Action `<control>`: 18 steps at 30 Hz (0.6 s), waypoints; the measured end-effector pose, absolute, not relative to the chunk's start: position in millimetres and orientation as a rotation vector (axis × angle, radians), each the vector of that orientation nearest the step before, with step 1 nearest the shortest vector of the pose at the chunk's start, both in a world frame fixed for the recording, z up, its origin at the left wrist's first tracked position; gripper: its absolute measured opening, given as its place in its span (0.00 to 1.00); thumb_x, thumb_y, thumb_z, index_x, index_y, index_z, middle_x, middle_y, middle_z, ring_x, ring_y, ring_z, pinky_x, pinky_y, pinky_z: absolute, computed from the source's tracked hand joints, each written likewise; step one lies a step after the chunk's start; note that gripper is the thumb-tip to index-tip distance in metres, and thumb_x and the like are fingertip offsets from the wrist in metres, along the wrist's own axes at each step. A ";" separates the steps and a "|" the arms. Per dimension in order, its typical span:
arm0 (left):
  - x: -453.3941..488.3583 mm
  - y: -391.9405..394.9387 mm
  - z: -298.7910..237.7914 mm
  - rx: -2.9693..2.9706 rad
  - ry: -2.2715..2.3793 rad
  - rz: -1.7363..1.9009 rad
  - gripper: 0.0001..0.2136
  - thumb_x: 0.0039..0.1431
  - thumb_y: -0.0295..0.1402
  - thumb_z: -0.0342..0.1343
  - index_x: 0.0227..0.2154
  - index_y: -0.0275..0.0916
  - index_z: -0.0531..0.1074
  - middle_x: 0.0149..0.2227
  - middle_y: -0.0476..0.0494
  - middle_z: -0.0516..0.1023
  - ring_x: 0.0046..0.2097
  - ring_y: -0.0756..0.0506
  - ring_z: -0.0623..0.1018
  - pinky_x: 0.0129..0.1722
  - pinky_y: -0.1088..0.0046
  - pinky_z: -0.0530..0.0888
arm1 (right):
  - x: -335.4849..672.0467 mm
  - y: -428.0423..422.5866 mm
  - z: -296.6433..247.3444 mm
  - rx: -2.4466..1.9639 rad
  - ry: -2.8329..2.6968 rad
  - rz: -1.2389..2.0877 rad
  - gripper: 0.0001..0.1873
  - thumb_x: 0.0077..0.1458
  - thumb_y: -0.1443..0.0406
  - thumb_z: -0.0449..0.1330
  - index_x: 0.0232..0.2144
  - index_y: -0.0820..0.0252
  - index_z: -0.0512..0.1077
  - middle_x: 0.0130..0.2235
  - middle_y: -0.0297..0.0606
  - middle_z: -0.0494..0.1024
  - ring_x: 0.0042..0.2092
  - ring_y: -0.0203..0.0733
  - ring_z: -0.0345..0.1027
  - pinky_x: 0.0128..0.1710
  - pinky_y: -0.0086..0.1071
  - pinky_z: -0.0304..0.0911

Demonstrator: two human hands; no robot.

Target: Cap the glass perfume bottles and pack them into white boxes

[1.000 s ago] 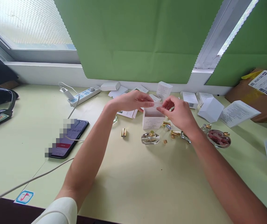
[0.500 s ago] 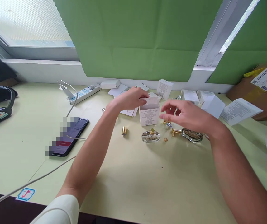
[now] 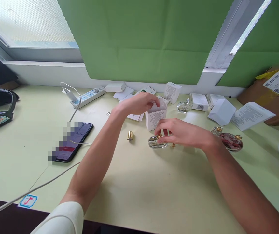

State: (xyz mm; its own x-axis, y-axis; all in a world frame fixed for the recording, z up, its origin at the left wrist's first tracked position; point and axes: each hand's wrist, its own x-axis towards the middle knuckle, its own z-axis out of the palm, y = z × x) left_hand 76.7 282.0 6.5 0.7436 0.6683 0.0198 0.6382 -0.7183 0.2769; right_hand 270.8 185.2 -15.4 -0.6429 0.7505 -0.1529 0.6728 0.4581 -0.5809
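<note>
A small white printed box (image 3: 155,119) stands upright with its top flap raised. My left hand (image 3: 143,102) is at its top, fingers curled against the upper left edge and flap. In front of the box a clear glass perfume bottle (image 3: 156,143) with a gold neck stands on the table. My right hand (image 3: 175,131) reaches over from the right, its thumb and fingers closed around the gold neck and hiding much of it. To the left of the bottle stands a gold cap (image 3: 130,136). A small gold piece (image 3: 173,145) lies just below my right hand.
Behind are more white boxes (image 3: 199,102), loose papers and a clear bottle (image 3: 184,106). A pink-filled bottle (image 3: 231,142) lies beyond my right wrist. At left are a phone (image 3: 77,143) with a cable, a power strip (image 3: 88,97) and headphones (image 3: 1,110). A cardboard box (image 3: 266,94) stands far right.
My right hand has moved left and down from beside the box to the glass bottle's neck, its fingers closing there. My left hand stays at the box top, shifted slightly right.
</note>
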 end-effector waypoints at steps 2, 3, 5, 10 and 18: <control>75.2 282.3 6.7 2.663 1.025 0.183 0.17 0.62 0.28 0.42 0.48 0.47 0.73 0.42 0.47 0.76 0.40 0.49 0.73 0.36 0.75 0.65 | 271.0 184.6 -18.7 -1.291 -2.586 0.916 0.14 0.55 0.57 0.61 0.43 0.54 0.74 0.44 0.36 0.78 0.35 0.38 0.69 0.32 0.30 0.57; 74.4 282.2 6.9 2.650 1.028 0.181 0.18 0.62 0.29 0.43 0.49 0.47 0.72 0.43 0.47 0.77 0.41 0.49 0.73 0.36 0.75 0.65 | 270.7 184.3 -20.2 -1.301 -2.592 0.888 0.14 0.55 0.57 0.61 0.43 0.54 0.74 0.43 0.36 0.78 0.35 0.38 0.69 0.32 0.30 0.57; 72.9 281.9 7.6 2.633 1.035 0.171 0.18 0.62 0.30 0.43 0.50 0.48 0.72 0.44 0.47 0.77 0.41 0.48 0.73 0.35 0.75 0.66 | 269.9 184.0 -21.3 -1.301 -2.595 0.833 0.11 0.56 0.59 0.60 0.42 0.53 0.75 0.43 0.36 0.78 0.36 0.39 0.70 0.32 0.31 0.58; 72.5 281.7 7.9 2.635 1.069 0.141 0.18 0.62 0.32 0.43 0.52 0.48 0.70 0.47 0.47 0.76 0.43 0.48 0.73 0.36 0.75 0.66 | 272.2 183.1 -13.0 -1.226 -2.556 0.834 0.09 0.59 0.61 0.58 0.40 0.55 0.75 0.45 0.36 0.78 0.38 0.39 0.71 0.36 0.32 0.61; 73.3 280.6 7.7 2.639 1.063 0.122 0.18 0.64 0.33 0.42 0.53 0.49 0.68 0.51 0.49 0.74 0.47 0.47 0.72 0.39 0.74 0.67 | 275.6 185.3 -11.5 -1.176 -2.504 0.852 0.07 0.58 0.64 0.58 0.32 0.56 0.76 0.41 0.35 0.78 0.36 0.38 0.71 0.36 0.32 0.62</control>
